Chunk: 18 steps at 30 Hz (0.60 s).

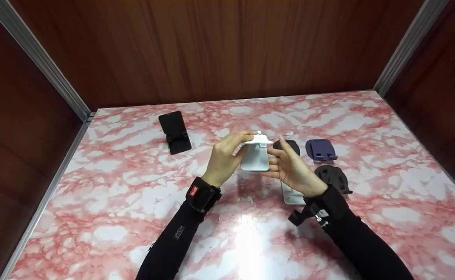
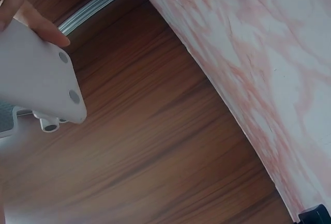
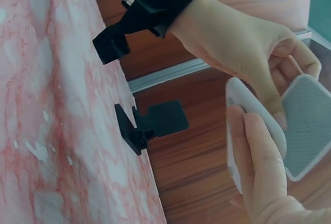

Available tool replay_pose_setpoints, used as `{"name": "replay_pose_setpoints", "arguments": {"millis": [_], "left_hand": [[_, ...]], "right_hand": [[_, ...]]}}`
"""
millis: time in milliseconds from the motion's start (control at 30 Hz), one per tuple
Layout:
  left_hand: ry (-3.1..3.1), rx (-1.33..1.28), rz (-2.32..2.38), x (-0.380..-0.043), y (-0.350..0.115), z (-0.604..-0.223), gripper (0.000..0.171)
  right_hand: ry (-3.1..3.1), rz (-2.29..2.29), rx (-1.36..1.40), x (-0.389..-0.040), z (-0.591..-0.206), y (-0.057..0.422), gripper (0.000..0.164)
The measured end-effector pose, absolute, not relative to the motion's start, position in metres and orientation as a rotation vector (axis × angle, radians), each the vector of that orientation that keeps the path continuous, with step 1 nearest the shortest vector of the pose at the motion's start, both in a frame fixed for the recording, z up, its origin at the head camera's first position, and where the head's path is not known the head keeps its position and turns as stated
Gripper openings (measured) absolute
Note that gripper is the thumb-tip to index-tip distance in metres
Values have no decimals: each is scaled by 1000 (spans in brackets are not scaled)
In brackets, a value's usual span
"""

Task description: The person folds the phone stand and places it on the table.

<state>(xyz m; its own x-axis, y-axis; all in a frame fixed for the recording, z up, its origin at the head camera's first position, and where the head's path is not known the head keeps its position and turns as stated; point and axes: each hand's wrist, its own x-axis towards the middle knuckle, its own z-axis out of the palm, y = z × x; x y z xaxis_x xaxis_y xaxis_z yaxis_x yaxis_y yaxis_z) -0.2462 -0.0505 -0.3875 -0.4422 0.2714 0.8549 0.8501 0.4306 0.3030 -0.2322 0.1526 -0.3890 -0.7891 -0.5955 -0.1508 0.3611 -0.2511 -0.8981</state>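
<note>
A white folding phone stand (image 1: pixel 255 157) is held up above the table in both hands, its two plates at an angle. My left hand (image 1: pixel 224 155) grips its upper plate from the left, fingers on top and thumb below. My right hand (image 1: pixel 291 167) pinches the stand at its right edge, its lower fingers stretched out. In the right wrist view, the right fingers (image 3: pixel 258 151) lie along the white plate (image 3: pixel 253 107), and a grey textured plate (image 3: pixel 309 128) shows beyond. The left wrist view shows the plate's underside (image 2: pixel 36 74) with round grey pads.
On the marbled table (image 1: pixel 126 202), a black phone stand (image 1: pixel 175 132) stands unfolded at left. Behind or beside my right hand lie a black stand (image 1: pixel 291 145), a purple one (image 1: pixel 321 149), a dark grey one (image 1: pixel 331 177) and a partly hidden white one (image 1: pixel 292 197). Wood panels enclose the table.
</note>
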Motion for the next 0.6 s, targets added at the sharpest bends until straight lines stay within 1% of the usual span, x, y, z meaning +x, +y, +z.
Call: {"name": "replay_pose_setpoints", "arguments": {"millis": [100, 233, 333, 400, 600], "left_hand": [[-1937, -1016, -1027, -246, -50, -389, 26], [-1932, -1101, -1132, -245, -48, -388, 22], [-1960, -1058, -1215, -244, -46, -386, 20], [-2019, -972, -1287, -243, -46, -384, 25], [-2361, -639, -1553, -238, -47, -378, 51]], "right_hand": [[1372, -2093, -334, -232, -392, 153, 72], [1374, -2121, -353, -232, -393, 153, 61], [1387, -2135, -321, -232, -392, 153, 55], [1397, -2133, -302, -232, -390, 154, 55], [1417, -2128, -317, -234, -386, 157, 53]]}}
